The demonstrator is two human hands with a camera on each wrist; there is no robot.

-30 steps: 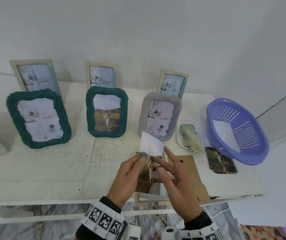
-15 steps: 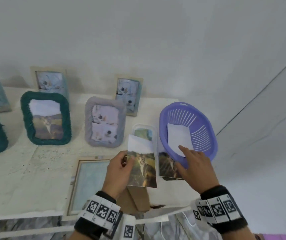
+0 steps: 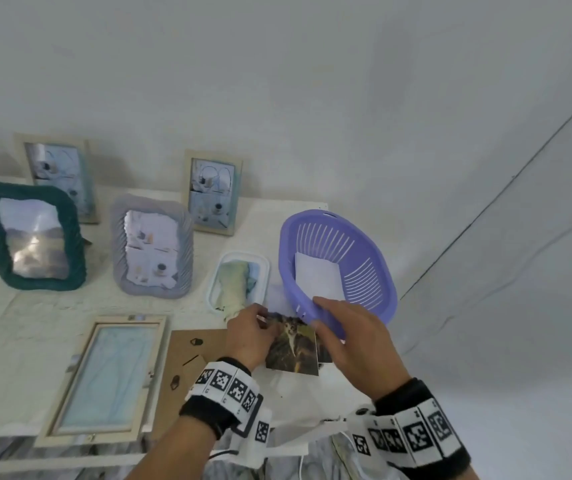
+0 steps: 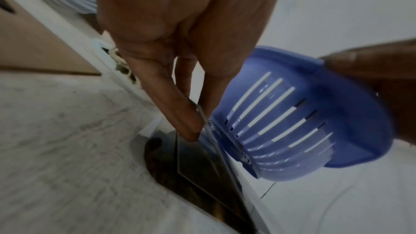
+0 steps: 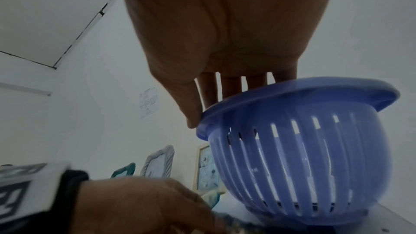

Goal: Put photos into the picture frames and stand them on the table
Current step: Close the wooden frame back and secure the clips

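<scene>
On the white table (image 3: pixel 35 327), a green frame (image 3: pixel 33 237) stands at the far left with a wooden frame (image 3: pixel 57 176) behind it, and a grey frame (image 3: pixel 152 245) stands next, with another wooden frame (image 3: pixel 213 192) behind that one. Nearer the front edge an empty wooden frame (image 3: pixel 104 379) lies flat, and a brown backing board (image 3: pixel 191 362) lies just beside it. A small white tray (image 3: pixel 260 268) holding a cloth sits past the board. The left hand (image 3: pixel 248 336) pinches the top edge of a cat photo (image 3: pixel 293 351) between thumb and fingers; the photo is tilted over the table in front of the basket, above another photo (image 4: pixel 162 163) lying flat there. The right hand (image 3: pixel 353 337) grips the near rim of the purple basket (image 3: pixel 374 265), thumb outside and fingers over the rim. A white sheet (image 3: pixel 315 278) lies inside the basket.
</scene>
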